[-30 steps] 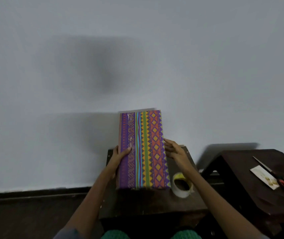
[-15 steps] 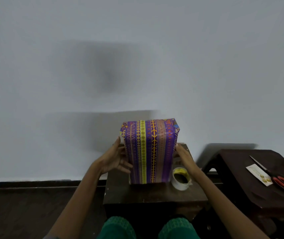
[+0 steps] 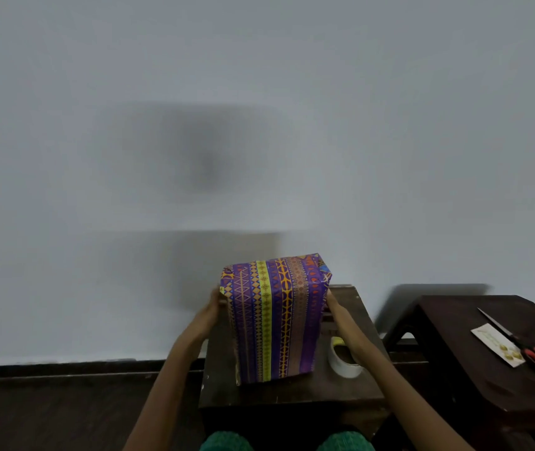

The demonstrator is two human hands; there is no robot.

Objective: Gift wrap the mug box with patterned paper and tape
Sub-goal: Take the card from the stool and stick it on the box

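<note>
Two hands, left hand and right hand, grasp the wrapped mug box by its sides, steadying it upright on the bench, likely for taping.

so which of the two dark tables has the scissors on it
The right-hand table, the one the hands are not working on. The red-handled scissors lie there across a small card. The nearer table holds the wrapped box and tape roll.

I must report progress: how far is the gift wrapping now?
Done: patterned paper covers the box on the faces in view. In hand: left hand and right hand hold its sides upright on the stool. Left: perhaps ends; tape roll lies beside it.
</note>
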